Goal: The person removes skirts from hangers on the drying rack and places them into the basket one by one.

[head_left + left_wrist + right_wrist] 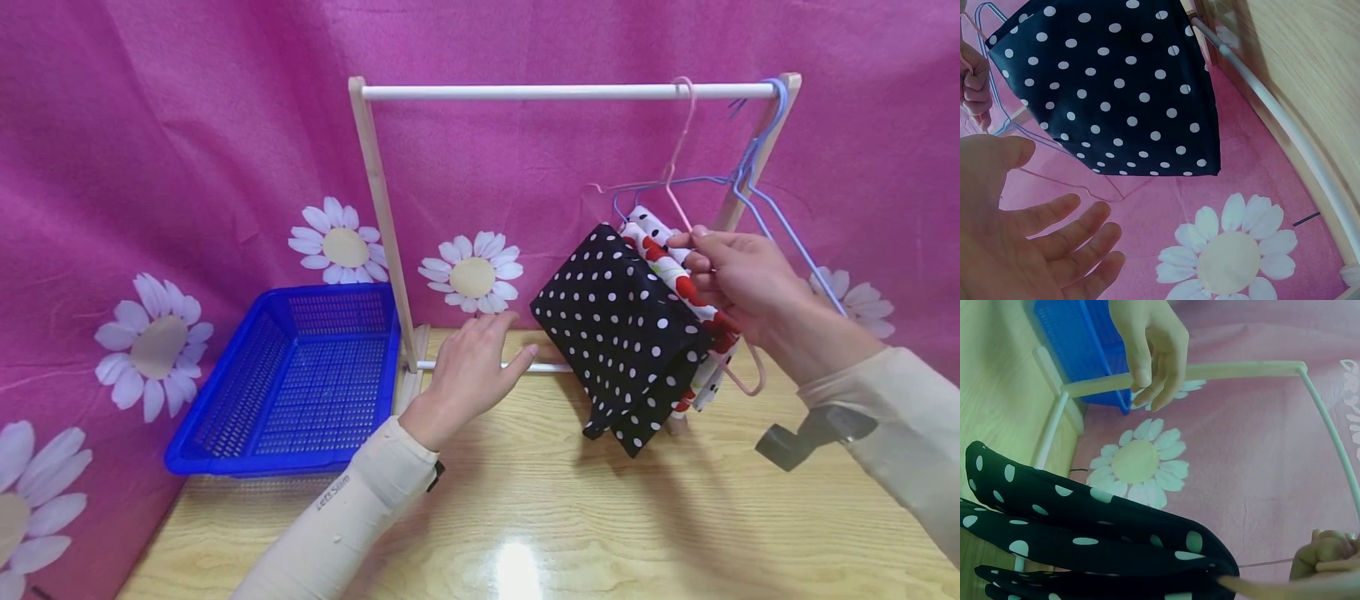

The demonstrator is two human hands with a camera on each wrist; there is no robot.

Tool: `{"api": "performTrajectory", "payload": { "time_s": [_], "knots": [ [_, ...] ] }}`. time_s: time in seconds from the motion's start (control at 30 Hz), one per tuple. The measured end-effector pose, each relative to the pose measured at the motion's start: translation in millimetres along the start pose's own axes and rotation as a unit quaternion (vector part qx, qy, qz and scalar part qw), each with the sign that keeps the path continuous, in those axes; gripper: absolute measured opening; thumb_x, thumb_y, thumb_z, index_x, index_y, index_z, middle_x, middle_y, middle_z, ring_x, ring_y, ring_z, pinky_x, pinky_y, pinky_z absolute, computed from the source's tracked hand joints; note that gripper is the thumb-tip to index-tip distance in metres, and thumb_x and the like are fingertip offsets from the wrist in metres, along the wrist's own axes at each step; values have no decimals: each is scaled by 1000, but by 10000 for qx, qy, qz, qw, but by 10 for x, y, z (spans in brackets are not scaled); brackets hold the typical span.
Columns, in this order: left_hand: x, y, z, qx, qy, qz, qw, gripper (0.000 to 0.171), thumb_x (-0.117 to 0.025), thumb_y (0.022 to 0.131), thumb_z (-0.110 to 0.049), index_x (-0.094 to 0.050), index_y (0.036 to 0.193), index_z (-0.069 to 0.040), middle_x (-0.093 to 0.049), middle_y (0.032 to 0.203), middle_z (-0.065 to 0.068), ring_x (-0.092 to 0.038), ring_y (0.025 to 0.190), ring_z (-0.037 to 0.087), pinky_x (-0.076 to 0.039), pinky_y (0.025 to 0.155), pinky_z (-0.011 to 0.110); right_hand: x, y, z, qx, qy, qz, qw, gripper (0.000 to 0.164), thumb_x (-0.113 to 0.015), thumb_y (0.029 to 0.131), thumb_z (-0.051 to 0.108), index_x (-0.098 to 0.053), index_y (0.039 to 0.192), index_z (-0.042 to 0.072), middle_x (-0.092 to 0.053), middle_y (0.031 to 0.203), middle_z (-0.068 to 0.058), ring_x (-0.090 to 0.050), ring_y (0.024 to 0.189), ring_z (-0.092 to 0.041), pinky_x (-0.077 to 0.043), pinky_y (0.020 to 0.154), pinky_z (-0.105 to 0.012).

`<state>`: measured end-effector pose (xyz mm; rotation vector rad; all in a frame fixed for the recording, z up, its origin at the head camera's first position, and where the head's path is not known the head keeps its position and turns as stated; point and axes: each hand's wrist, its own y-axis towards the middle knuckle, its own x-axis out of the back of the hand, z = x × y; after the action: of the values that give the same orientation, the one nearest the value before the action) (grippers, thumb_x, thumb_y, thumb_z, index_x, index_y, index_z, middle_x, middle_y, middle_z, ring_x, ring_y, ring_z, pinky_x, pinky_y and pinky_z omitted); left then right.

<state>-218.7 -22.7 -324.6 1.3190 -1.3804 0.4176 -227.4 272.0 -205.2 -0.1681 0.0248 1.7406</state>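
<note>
In the head view my right hand (738,279) pinches the shoulder of a pink wire hanger (677,200), whose hook sits over the rack's white top rail. Hanging beside it is a folded black cloth with white polka dots (615,325). Just behind are a white cloth printed with red shapes (685,287) and a white one with black dots (651,223), both partly hidden. My left hand (472,367) is held out left of the black cloth, apart from it; its fingers are spread and hold nothing in the left wrist view (1054,237).
A wooden rack with a white top rail (525,92) stands on the wood-grain table (525,500). Blue hangers (772,125) hang at its right end. Left of the rack stands a blue plastic basket (292,458). Behind is a pink curtain (225,125) with white flowers.
</note>
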Motion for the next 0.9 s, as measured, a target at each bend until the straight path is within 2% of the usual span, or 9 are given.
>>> {"api": "performTrajectory", "payload": {
  "time_s": [0.3,0.43,0.7,0.9],
  "knots": [
    [11,-31,-1,-11,-63,34,10000,50,-60,99,-47,-61,133,-11,-70,125,5,-67,113,25,-57,89,43,-131,-25,-8,80,-187,-108,9997,36,-41,108,31,-70,92,17,-41,64,10,-19,56,-8,-7,51,-26],
    [18,-45,-6,-56,-58,-4,10000,49,-60,98,-48,-61,132,-12,-71,123,5,-67,111,25,-57,87,43,-162,-36,-18,92,45,-73,9999,38,-41,109,29,-70,89,15,-42,63,9,-17,57,-9,-4,51,-26],
    [27,-47,-3,-15,-123,18,9999,48,-60,99,-46,-61,133,-13,-71,123,5,-67,111,25,-57,88,43,-218,-18,-28,117,44,-88,9999,40,-41,109,28,-72,88,14,-45,64,9,-20,57,-6,-9,50,-23],
    [26,-39,-8,19,-246,73,9997,49,-61,98,-47,-60,133,-14,-70,124,6,-67,113,25,-57,88,44,-259,-9,-23,77,6,-82,9999,39,-40,109,28,-70,89,14,-44,64,10,-20,57,-7,-9,50,-25]
  ]
}}
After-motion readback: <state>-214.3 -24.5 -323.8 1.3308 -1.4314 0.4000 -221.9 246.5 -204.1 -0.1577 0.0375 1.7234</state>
